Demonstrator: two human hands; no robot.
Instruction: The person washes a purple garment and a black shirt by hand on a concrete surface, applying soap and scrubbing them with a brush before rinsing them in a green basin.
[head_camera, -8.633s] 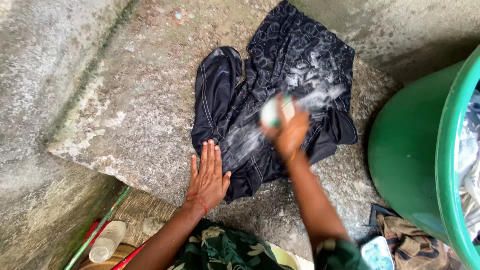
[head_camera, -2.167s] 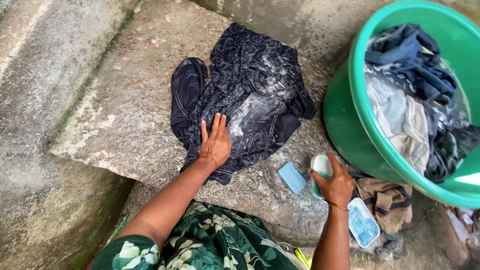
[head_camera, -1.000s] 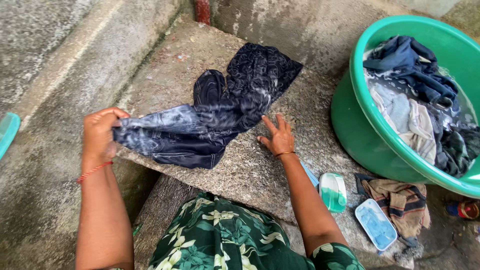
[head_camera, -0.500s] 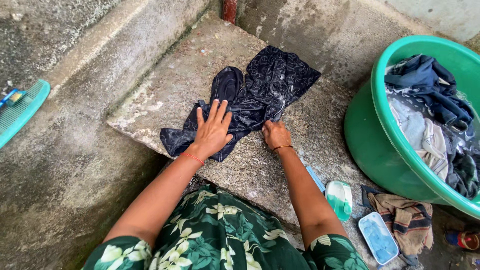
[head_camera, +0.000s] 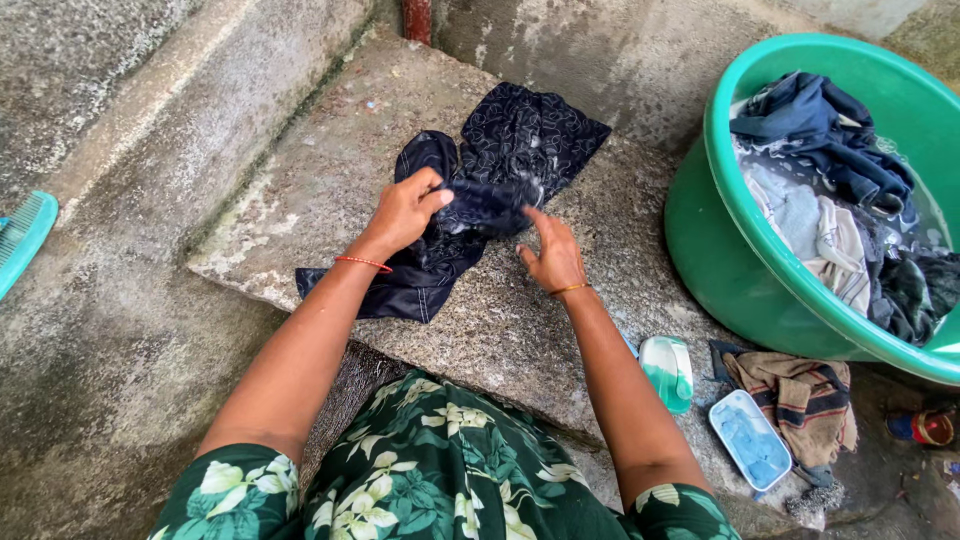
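Observation:
A dark patterned garment (head_camera: 520, 140) with soap suds lies bunched on a rough stone slab (head_camera: 330, 150). My left hand (head_camera: 405, 210) grips a fold of the garment at its middle and lifts it slightly. Just to the right of that fold, my right hand (head_camera: 553, 255) rests at the cloth's edge, fingers spread and touching it. A white and green soap bar (head_camera: 667, 372) lies on the slab near my right forearm.
A green tub (head_camera: 730, 270) full of wet clothes stands at the right. A blue soap dish (head_camera: 750, 438) and a brown striped rag (head_camera: 800, 395) lie below it. A teal brush (head_camera: 22, 235) sits on the concrete at the far left.
My left hand, pressed flat on the garment half a second ago, now pinches a fold and lifts it. My right hand has opened beside the cloth.

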